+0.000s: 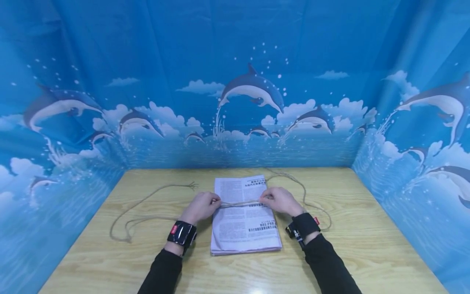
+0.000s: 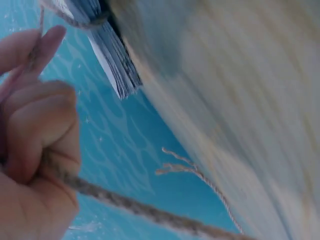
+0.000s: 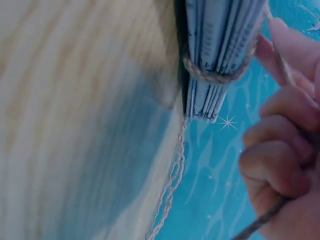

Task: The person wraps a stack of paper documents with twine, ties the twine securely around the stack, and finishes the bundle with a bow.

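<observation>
On the light wooden bench (image 1: 330, 253), near its middle, lies a flat stack of printed white newspapers (image 1: 242, 228) with a length of tan twisted twine (image 1: 240, 203) drawn across its upper half. The left hand (image 1: 201, 206) sits at the stack's left edge, its fingers curled round the twine in a closed grip; the left wrist view shows the cord running through the fist (image 2: 37, 145). The right hand (image 1: 280, 200) sits at the right edge, likewise clamped on the twine, fingers folded over it (image 3: 280, 165). In the right wrist view the cord wraps tightly around the stack's edge. Loose twine trails over the bench on both sides: a long loop to the left ending in a frayed tip, and a curve behind and to the right. Both wrists wear black bands. Blue dolphin-printed cloth (image 1: 253, 90) walls the bench on three sides.
</observation>
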Tool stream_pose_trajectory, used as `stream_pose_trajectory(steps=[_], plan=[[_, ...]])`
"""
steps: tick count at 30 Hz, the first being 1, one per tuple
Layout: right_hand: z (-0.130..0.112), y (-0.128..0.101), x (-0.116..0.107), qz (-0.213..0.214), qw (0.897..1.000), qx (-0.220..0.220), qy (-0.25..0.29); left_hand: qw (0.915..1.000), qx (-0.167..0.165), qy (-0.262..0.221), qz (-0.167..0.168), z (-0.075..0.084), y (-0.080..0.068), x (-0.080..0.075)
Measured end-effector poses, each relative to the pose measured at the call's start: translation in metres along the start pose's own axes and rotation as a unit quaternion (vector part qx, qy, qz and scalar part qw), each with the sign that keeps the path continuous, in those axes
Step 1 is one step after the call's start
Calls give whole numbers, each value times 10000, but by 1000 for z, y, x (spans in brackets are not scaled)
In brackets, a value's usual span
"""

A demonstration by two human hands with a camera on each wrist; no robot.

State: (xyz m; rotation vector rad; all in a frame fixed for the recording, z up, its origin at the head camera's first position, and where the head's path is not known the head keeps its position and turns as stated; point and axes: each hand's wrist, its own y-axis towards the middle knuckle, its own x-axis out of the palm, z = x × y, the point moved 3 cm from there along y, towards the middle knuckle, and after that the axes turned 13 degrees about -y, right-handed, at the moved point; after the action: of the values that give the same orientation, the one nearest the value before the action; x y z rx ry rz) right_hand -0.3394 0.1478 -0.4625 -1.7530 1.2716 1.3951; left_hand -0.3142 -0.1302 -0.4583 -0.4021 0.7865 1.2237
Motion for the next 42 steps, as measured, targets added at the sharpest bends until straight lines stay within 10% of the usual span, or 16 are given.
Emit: stream_pose_trajectory(steps=[30, 42], plan=[[-28, 1, 1, -588, 9949, -700, 421, 9948, 570, 840, 9, 24, 2, 21], [-26, 4, 5, -399, 9965, -603, 422, 9980, 74, 500, 384, 28, 4, 25]])
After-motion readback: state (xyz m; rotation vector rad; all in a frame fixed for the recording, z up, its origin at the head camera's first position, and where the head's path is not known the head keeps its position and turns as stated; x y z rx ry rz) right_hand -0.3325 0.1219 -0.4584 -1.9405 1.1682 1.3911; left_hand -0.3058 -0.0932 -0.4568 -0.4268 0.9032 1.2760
